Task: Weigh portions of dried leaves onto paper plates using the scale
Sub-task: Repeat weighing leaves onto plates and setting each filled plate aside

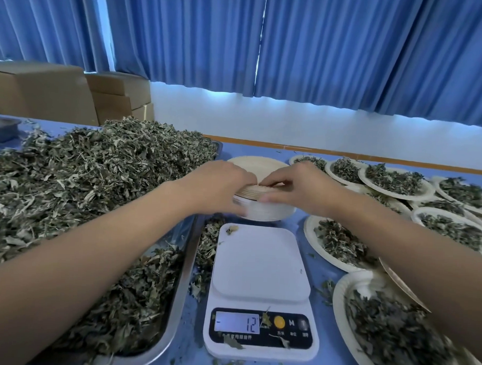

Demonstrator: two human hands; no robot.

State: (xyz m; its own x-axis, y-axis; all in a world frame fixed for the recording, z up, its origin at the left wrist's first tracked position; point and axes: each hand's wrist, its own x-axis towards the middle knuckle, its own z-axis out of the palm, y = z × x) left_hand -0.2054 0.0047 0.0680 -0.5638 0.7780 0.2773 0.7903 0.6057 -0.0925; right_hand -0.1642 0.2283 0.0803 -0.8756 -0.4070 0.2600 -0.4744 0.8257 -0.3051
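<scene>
A white digital scale (261, 267) stands in front of me, its platform bare except for a leaf crumb, its display reading -12. Behind it sits a stack of empty paper plates (258, 166). My left hand (220, 187) grips the stack's left side. My right hand (300, 184) pinches the rim of the top plates with its fingertips. A large heap of dried leaves (84, 171) fills a metal tray (175, 303) on the left. Several filled paper plates (395, 182) lie on the right.
Cardboard boxes (46, 91) are stacked at the back left in front of blue curtains. Loose leaves lie scattered on the blue table (324, 270) around the scale. A filled plate (387, 332) lies close under my right forearm.
</scene>
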